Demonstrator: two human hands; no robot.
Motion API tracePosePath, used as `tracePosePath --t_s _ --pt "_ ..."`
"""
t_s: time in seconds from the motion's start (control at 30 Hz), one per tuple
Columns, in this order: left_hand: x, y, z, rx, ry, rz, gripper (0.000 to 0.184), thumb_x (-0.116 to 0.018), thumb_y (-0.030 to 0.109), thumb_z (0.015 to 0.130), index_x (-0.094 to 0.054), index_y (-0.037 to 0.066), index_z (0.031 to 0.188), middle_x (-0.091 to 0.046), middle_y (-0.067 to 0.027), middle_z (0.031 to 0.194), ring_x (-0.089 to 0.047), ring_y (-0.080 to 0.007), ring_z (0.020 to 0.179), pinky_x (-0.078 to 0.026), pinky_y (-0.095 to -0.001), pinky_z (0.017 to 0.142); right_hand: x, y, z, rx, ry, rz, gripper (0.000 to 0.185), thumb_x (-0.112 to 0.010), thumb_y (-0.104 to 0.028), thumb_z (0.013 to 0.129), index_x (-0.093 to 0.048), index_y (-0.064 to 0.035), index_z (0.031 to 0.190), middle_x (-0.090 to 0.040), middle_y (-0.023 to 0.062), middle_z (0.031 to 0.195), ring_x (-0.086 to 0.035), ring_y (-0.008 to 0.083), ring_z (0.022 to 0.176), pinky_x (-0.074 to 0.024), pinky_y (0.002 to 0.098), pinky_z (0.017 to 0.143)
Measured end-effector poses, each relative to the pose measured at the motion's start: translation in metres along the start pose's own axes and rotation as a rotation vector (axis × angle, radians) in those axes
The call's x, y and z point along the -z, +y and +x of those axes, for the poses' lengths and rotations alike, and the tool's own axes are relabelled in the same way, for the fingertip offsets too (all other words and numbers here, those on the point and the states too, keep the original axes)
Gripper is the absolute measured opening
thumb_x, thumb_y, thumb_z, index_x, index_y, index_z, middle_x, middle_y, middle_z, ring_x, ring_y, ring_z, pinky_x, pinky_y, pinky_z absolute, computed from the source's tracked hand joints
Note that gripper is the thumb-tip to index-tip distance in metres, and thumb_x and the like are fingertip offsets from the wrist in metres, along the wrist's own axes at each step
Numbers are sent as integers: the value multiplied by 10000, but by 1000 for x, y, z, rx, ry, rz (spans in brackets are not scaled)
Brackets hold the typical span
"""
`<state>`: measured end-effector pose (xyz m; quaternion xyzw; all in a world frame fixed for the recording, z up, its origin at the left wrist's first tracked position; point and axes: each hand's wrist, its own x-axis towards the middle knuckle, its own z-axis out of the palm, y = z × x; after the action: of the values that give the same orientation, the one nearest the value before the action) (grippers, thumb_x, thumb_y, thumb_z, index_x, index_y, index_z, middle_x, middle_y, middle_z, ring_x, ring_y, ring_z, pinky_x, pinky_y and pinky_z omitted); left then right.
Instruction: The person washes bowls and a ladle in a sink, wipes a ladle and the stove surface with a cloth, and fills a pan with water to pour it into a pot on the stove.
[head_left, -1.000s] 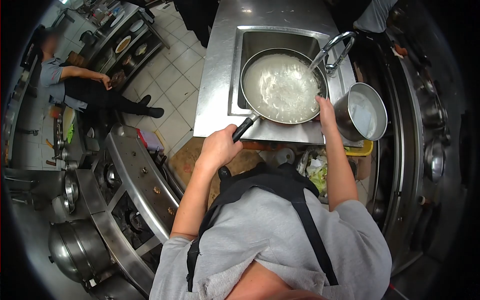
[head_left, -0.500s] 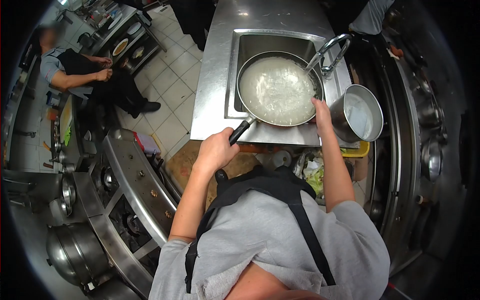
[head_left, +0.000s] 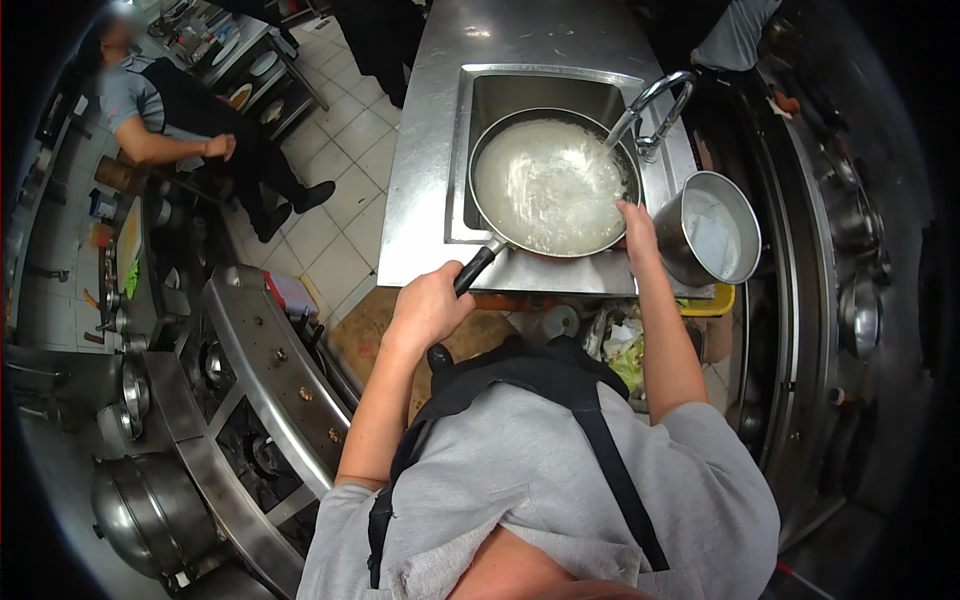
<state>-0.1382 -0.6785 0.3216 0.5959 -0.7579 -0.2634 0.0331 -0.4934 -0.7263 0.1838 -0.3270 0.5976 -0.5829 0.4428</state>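
A large frying pan (head_left: pixel 545 185) full of cloudy, whitish water rests over the sink (head_left: pixel 458 200), its rim near the sink's front edge. My left hand (head_left: pixel 432 302) is closed around the pan's black handle (head_left: pixel 476 270). On the pan's right side, my right hand (head_left: pixel 638 235) grips the rim, thumb on top and the other fingers hidden beneath. A curved chrome faucet (head_left: pixel 665 95) reaches over the pan's upper right edge, its spout near the water.
Right of the sink stands a metal pot (head_left: pixel 712 228) with something pale inside. Food scraps (head_left: pixel 625 355) fill a bin below the counter. At left are a gas stove (head_left: pixel 255 445) and a co-worker (head_left: pixel 185 115) in a black apron. Another person's sleeve (head_left: pixel 735 40) shows at top right.
The pan and both my hands appear slightly further left in view, with my grip unchanged. At left, the co-worker has moved rightward and straightened up, one arm now bent in front.
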Motion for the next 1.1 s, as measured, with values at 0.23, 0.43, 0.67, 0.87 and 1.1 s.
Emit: tracePosePath --t_s 0.23,0.43,0.67,0.87,1.1 --pt "3 3 -1 11 -14 2 258 -615 185 765 -606 6 951 -661 -237 827 -647 -403 832 -509 -467 774 -6 -13 -10 -40 4 33 461 -597 -364 879 -541 -18 1178 -626 89 1042 -631 190 881 -539 322 732" --pt "-2 -2 0 -3 8 1 289 -620 200 759 -614 32 994 -655 -224 796 -644 -404 803 -505 -469 740 -10 -18 -14 -61 53 -2 453 -555 -279 886 -553 14 1232 -629 110 1138 -578 208 1030 -429 315 925" --pt "-2 -4 1 -12 1 10 290 -620 205 759 -613 33 993 -655 -225 796 -642 -407 801 -505 -475 740 -10 -17 -14 -80 53 34 457 -560 -283 885 -553 14 1232 -626 109 1147 -572 213 1044 -421 319 937" --pt "-5 -3 -1 -22 37 26 266 -617 201 766 -604 29 969 -655 -225 794 -641 -411 799 -505 -479 742 -6 -13 -10 -38 31 -19 445 -607 -372 879 -562 -36 1168 -626 73 1033 -630 180 876 -532 310 710" --pt "-3 -2 -2 -8 8 17 250 -612 201 776 -596 30 959 -658 -219 790 -645 -404 797 -507 -475 739 -4 -8 -6 -90 30 20 472 -559 -307 891 -558 18 1233 -629 110 1156 -576 199 1051 -421 308 936"
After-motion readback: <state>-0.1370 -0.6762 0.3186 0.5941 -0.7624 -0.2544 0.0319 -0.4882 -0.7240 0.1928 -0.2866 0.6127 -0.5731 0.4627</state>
